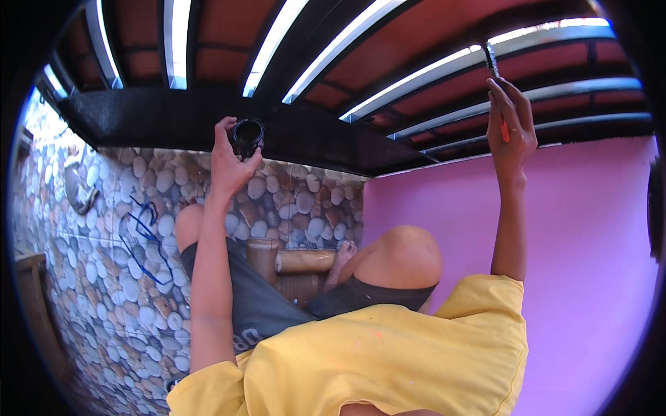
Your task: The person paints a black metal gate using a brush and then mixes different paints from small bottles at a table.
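My left hand (234, 156) grips a small round open container (248, 132) with dark contents, its fingers around the rim and side. Raised at the right, my right hand (512, 117) holds a paintbrush (491, 60) with an orange-red handle end. The brush's dark bristle end points up and lies against or close to a slatted frame with light gaps (447, 67); whether it touches cannot be told. A broad black beam (171, 117) of this structure runs behind the container. Reddish panels (364, 67) show between the dark and pale bars.
A pink wall (572, 234) stands close on the right. Below are a pebble-patterned tiled floor (114, 249), a wooden seat or stool with a round bamboo-like piece (306, 261), a tangled blue cord (151, 244) and a cat-like shape (78, 187). Wooden furniture (31, 260) stands at the left edge.
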The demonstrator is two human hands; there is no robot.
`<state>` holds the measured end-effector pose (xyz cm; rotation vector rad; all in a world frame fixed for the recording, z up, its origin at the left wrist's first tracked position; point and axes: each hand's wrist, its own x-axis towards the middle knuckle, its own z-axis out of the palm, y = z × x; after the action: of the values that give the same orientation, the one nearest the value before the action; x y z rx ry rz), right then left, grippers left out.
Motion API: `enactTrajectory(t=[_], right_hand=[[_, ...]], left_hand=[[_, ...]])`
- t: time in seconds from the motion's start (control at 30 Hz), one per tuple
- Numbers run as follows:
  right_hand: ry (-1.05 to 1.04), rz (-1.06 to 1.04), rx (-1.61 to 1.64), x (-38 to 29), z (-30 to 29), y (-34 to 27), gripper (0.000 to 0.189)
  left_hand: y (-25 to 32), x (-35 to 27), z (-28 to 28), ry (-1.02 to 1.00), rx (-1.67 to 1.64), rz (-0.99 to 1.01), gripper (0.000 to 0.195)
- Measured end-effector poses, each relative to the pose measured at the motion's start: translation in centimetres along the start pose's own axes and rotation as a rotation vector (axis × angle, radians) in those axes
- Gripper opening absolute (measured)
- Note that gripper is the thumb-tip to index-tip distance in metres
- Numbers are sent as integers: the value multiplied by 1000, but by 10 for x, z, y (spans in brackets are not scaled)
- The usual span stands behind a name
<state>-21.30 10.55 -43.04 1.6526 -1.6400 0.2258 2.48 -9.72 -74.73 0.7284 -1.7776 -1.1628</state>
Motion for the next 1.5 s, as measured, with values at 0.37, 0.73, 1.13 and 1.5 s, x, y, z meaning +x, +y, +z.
enactTrajectory(t=[0.37, 0.73, 1.13, 1.5], right_hand=[[-152, 189, 450, -59, 47, -17, 31], [315, 106, 269, -8, -12, -9, 23], [-273, 105, 123, 64, 37, -24, 21], [-358, -51, -486, 149, -17, -27, 16]], left_hand=[[-9, -16, 10, -49, 112, 46, 70], [-2, -24, 15, 43, 7, -78, 67], [-4, -9, 22, 21, -49, -43, 67], [0, -1, 1, 54, -122, 67, 70]])
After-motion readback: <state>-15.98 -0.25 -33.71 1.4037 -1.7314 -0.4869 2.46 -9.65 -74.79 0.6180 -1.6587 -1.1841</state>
